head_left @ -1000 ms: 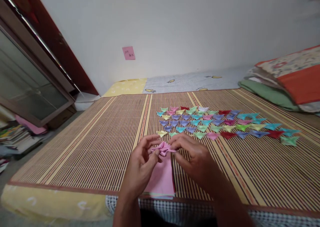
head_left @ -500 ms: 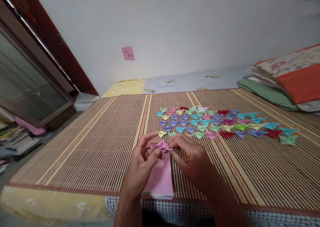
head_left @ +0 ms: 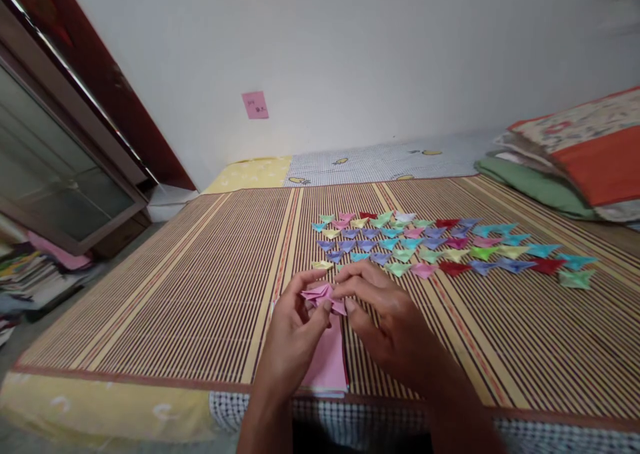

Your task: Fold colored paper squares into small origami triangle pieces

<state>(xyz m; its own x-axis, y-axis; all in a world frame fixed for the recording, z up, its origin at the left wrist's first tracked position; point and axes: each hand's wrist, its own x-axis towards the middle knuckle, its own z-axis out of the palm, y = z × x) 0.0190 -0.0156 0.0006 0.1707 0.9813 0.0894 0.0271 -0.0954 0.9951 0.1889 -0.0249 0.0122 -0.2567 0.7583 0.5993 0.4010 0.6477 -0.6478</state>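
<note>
A folded pink paper piece (head_left: 323, 295) is held above the striped mat (head_left: 200, 294). My left hand (head_left: 299, 327) pinches it between thumb and fingers from the left. At its right side, the fingers of my right hand (head_left: 383, 301) are bent and touch the paper's upper edge; the thumb is near its right tip. Beneath the hands lies a stack of square paper with a pink sheet (head_left: 327, 364) on top, partly covered by my left hand. Several rows of small folded paper pieces in many colours, such as a red one (head_left: 455, 268), stand beyond and to the right.
Folded bedding with an orange part (head_left: 600, 174) and a green pillow (head_left: 535, 186) lies at the back right. A pink note (head_left: 255, 105) is on the wall. At the far left, books (head_left: 30, 277) are piled beside a glass-panelled cabinet door (head_left: 65, 167).
Both hands have shifted slightly right. The pink folded piece has turned, its right end now tilting down, and my right fingers have moved onto its upper edge.
</note>
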